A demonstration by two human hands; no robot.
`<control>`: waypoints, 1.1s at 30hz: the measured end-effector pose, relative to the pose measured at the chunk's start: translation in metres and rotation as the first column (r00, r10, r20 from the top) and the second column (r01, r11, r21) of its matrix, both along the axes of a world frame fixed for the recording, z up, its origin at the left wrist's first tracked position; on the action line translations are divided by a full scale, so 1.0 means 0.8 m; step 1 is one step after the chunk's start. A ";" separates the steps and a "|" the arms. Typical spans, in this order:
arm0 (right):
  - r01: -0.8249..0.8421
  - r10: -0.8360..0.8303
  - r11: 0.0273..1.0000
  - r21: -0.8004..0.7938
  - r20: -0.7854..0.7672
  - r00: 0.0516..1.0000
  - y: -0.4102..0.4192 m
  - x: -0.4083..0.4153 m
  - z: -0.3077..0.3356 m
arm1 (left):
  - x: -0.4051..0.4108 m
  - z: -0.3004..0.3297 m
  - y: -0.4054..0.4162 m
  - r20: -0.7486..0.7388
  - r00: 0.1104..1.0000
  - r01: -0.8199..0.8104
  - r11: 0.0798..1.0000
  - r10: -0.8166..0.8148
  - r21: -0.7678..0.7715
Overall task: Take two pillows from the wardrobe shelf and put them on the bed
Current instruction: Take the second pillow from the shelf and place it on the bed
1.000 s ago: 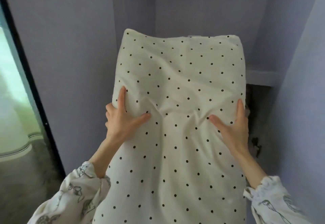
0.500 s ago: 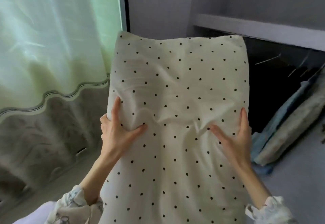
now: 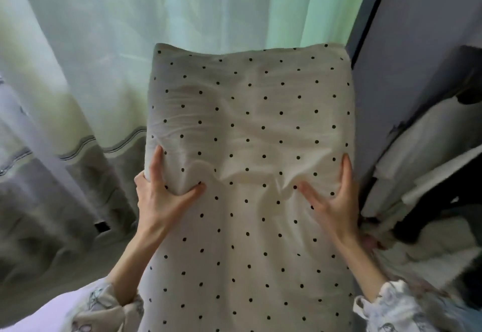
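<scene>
A cream pillow with small black dots [image 3: 250, 128] fills the middle of the view, held lengthwise in front of me. My left hand [image 3: 159, 196] grips its left edge, thumb pressed into the top and fingers wrapped under the side. On the opposite edge my right hand [image 3: 333, 201] grips the same way, thumb denting the fabric. A pale corner at the bottom left [image 3: 47, 310] may be the bed; I cannot tell. No second pillow is visible.
A sheer pale green curtain [image 3: 130, 44] with a grey lower band hangs ahead and to the left. The wardrobe's dark frame edge [image 3: 370, 18] and hanging clothes [image 3: 430, 175] are at the right, close to my right hand.
The view has swung left, away from the wardrobe shelf toward the curtain. The pillow has come along in both hands with the same hold.
</scene>
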State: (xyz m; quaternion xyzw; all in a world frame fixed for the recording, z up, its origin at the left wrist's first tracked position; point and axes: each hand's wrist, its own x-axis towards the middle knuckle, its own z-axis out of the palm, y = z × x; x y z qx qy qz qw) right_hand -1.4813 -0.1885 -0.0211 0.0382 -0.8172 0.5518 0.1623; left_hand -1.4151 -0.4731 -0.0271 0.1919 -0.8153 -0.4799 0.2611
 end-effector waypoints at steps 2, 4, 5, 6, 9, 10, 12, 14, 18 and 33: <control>-0.058 0.058 0.998 0.004 0.007 0.998 -0.042 -0.023 -0.001 | -0.002 -0.001 -0.038 -0.004 0.998 -0.068 0.998 0.068 0.010; -0.097 0.097 0.995 0.014 0.013 0.995 -0.081 -0.041 -0.002 | 0.000 -0.003 -0.070 -0.011 0.991 -0.132 0.991 0.132 0.004; -0.116 0.116 0.993 0.025 0.004 0.993 -0.101 -0.052 -0.003 | 0.000 -0.005 -0.086 -0.021 0.986 -0.163 0.987 0.164 0.004; -0.141 0.141 0.989 0.040 -0.005 0.990 -0.121 -0.064 -0.003 | 0.000 -0.006 -0.101 -0.027 0.980 -0.196 0.981 0.196 0.005; -0.251 0.251 0.966 0.059 -0.002 0.968 -0.183 -0.106 -0.003 | -0.003 -0.007 -0.144 -0.007 0.950 -0.311 0.950 0.311 0.005; -0.287 0.288 0.956 0.061 0.002 0.958 -0.204 -0.120 -0.003 | -0.005 -0.007 -0.158 0.000 0.936 -0.352 0.936 0.352 0.006; -0.348 0.350 0.935 0.073 -0.009 0.937 -0.247 -0.150 -0.005 | -0.010 -0.007 -0.184 0.012 0.905 -0.425 0.905 0.425 0.010; -0.415 0.419 0.906 0.087 -0.034 0.907 -0.291 -0.183 -0.007 | -0.019 -0.008 -0.210 0.019 0.869 -0.495 0.869 0.494 0.015; -0.567 0.578 0.813 0.132 -0.070 0.813 -0.391 -0.253 -0.001 | -0.041 -0.010 -0.259 0.012 0.763 -0.646 0.763 0.646 0.017; -0.951 0.958 0.280 0.133 -0.109 0.266 -0.712 -0.349 0.025 | -0.064 -0.005 -0.348 -0.067 0.171 -0.984 0.174 0.983 0.044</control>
